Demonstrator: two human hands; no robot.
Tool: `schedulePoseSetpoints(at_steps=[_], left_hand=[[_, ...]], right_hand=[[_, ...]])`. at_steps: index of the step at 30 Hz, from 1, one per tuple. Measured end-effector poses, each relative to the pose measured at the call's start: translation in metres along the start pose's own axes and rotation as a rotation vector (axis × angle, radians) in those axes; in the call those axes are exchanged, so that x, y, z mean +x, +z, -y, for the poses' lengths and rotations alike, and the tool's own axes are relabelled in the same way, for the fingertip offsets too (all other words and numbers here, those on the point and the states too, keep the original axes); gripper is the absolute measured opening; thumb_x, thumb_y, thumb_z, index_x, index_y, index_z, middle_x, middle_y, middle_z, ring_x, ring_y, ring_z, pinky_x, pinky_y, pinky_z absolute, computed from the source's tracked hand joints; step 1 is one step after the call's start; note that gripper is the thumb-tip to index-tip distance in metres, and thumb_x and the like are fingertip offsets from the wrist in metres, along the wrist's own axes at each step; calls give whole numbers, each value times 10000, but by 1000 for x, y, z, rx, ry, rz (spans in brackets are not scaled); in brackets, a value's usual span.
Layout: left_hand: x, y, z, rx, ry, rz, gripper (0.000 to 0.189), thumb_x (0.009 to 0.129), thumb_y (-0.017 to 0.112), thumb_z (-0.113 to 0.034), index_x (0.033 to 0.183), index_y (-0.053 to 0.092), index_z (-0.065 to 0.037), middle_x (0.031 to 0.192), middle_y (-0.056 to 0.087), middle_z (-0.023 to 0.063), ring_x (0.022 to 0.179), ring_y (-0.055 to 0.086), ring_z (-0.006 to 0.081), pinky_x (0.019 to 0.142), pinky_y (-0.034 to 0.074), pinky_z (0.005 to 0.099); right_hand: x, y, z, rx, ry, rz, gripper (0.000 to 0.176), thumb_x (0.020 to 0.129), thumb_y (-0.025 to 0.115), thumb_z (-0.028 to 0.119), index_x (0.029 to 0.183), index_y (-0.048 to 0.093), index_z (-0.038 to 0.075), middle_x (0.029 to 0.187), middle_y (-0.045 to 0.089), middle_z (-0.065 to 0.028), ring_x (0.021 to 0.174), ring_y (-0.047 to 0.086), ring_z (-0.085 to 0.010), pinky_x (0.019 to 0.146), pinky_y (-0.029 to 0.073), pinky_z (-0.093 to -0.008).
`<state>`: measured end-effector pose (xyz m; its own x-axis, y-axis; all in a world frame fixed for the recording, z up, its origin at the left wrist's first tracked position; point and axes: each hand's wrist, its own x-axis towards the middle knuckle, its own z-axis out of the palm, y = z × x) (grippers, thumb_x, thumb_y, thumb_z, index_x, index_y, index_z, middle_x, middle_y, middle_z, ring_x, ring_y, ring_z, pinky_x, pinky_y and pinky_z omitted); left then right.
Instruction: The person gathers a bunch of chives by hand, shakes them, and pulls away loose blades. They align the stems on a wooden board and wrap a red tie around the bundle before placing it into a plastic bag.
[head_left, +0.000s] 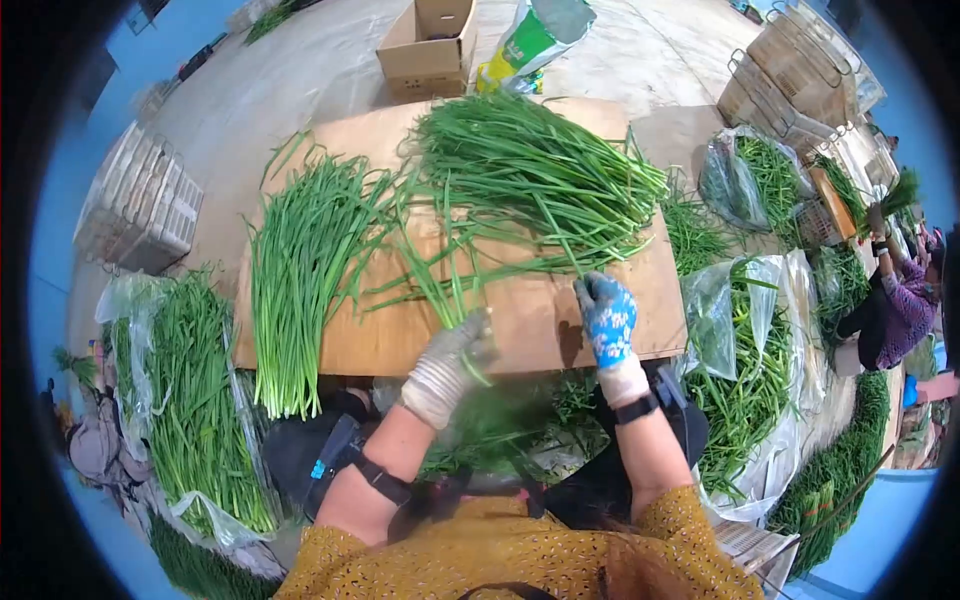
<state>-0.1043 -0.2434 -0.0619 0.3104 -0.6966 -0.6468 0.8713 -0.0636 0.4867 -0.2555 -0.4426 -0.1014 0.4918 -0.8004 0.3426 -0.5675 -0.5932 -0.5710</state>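
Note:
My left hand (446, 366), in a whitish knit glove, is closed round a few garlic chives (448, 290) at the front edge of the wooden board (520, 340). Their leaves point away from me over the board. My right hand (607, 318), in a blue flowered glove, has its fingertips pinched at the end of a single chive stalk (567, 245) that leads into the big loose pile of chives (530, 165). On the board's left side lies a neater bunch of chives (295, 280), pale stems toward me and overhanging the edge. Blurred greens (495, 425) show below the board.
Plastic-lined heaps of greens flank me at left (200, 400) and right (745, 370). Beyond the board stand a cardboard box (430, 65) and a green-white bag (540, 45). Stacked crates (140, 205) are at the left. A person in purple (905, 310) holds greens at the far right.

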Motion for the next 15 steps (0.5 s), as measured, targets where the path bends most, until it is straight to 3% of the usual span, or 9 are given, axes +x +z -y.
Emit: schedulePoseSetpoints(at_steps=[3,6,7,8,10,11,12,14,15], left_hand=[[0,10,7,69,-41,-108,300,936,557,-208,1172,528,-24,817,520,-30,539,467,47,679,549,293],[-8,11,11,87,-52,-96,221,912,596,-182,1078,578,-37,808,518,-27,535,466,51,618,538,286],[2,1,17,77,-34,-68,213,849,683,-229,937,600,-53,772,509,-17,510,461,66,558,515,281],[0,1,15,94,-9,-112,237,829,704,-248,918,592,-58,758,501,-17,501,456,70,542,503,279],[-4,0,7,137,29,-195,290,787,746,-285,878,576,-68,730,485,-17,481,447,79,510,479,273],[-5,-9,6,91,111,-280,333,779,746,-304,918,559,-68,720,467,-25,464,429,73,490,453,267],[-23,0,-4,64,196,-383,287,793,731,-275,908,558,-77,679,455,-39,451,406,58,471,428,257],[-35,-17,-14,9,434,-334,210,827,692,-255,914,591,-92,664,456,-43,444,401,61,469,419,252],[-39,-19,-17,23,448,-317,197,836,678,-246,940,602,-96,666,450,-46,441,396,65,472,418,252]], right_hand=[[-31,-16,31,147,-1,72,139,773,677,196,804,662,61,759,625,-164,720,608,-356,620,479,-427],[-68,-35,67,238,-75,269,86,780,664,159,764,665,74,735,637,-152,683,615,-346,573,467,-413],[-81,-40,73,180,-179,385,60,763,656,145,760,672,86,734,641,-154,665,615,-348,567,471,-416],[-90,-45,76,115,-282,495,46,746,647,130,756,678,99,733,646,-156,647,615,-350,562,475,-419],[-106,-40,71,-332,-415,1102,93,701,632,126,776,687,121,752,655,-150,662,628,-341,578,497,-415],[-108,-52,58,-223,-542,1223,147,694,646,173,822,702,129,773,665,-147,701,647,-322,608,515,-398],[-112,-54,36,-171,-578,1231,139,696,640,160,820,697,134,762,663,-137,700,648,-318,602,516,-399],[-117,-47,-10,-61,-654,1242,129,702,628,135,816,687,143,740,658,-116,697,650,-311,589,518,-400],[-88,-62,-3,1,-542,1173,189,713,645,141,896,689,132,788,664,-134,714,649,-309,606,518,-391]])
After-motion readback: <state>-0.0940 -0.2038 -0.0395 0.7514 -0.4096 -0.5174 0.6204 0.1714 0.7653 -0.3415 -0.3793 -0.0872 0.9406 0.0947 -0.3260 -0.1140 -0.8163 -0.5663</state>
